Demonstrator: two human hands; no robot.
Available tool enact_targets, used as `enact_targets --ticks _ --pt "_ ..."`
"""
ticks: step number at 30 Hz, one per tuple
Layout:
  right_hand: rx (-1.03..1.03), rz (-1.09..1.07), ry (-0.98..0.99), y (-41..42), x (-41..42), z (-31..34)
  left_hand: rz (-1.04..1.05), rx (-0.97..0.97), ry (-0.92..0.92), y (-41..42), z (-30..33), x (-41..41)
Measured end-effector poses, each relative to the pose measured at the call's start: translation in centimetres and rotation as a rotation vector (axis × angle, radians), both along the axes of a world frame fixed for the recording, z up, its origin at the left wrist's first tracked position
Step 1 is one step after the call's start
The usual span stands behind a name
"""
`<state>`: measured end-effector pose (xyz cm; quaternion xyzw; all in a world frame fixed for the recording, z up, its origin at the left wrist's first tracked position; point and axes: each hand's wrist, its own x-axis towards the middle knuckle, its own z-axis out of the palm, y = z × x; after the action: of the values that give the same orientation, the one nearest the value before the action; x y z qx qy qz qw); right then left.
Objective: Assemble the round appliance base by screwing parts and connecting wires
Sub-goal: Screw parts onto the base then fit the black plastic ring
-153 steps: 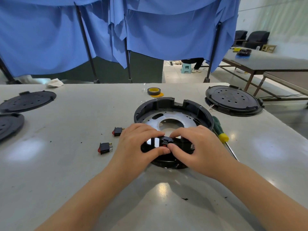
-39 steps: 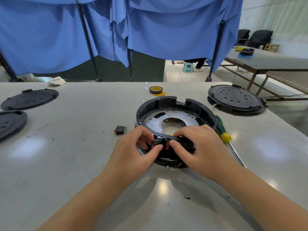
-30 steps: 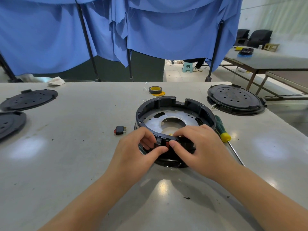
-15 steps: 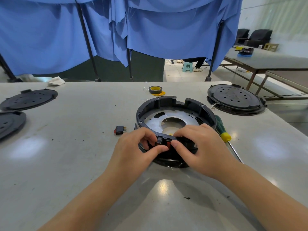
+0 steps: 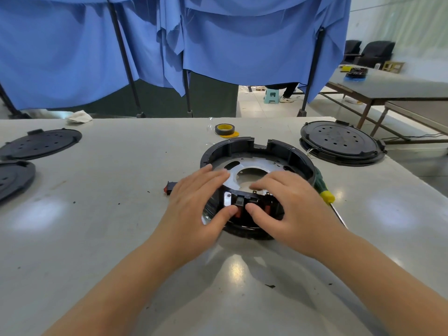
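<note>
The round black appliance base (image 5: 242,141) lies in the middle of the table, with a silver metal plate (image 5: 257,163) inside it. Two red rocker switches sit in its near wall, one (image 5: 238,213) between my thumbs and one (image 5: 268,209) just right of it. My left hand (image 5: 196,202) lies over the base's left rim with fingers straight and its thumb touching the near wall. My right hand (image 5: 291,204) spreads over the plate, its thumb pressing the wall beside the switches. A third switch (image 5: 168,187) lies loose on the table, partly hidden behind my left hand.
A green and yellow screwdriver (image 5: 323,187) lies right of the base. Yellow tape (image 5: 224,129) sits behind it. A black round cover (image 5: 339,141) rests at the right, two more (image 5: 41,143) (image 5: 12,178) at the left edge. A white cloth (image 5: 78,116) lies far left.
My fingers have uncurled from pinching the switch at the near wall and now lie spread. Of the two loose switches seen five seconds ago, one remains on the table.
</note>
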<state>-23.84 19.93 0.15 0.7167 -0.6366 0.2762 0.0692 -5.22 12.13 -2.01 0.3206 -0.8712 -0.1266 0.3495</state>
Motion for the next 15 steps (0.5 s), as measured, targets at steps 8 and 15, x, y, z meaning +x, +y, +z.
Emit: enact_targets --ticks 8,15 --pt "-0.036 -0.037 -0.100 -0.17 0.66 -0.54 -0.021 0.045 0.109 -0.35 0.08 -0.46" --pt "-0.032 -0.031 -0.158 -0.29 0.68 -0.54 0.003 0.122 0.151 -0.43 0.33 -0.69"
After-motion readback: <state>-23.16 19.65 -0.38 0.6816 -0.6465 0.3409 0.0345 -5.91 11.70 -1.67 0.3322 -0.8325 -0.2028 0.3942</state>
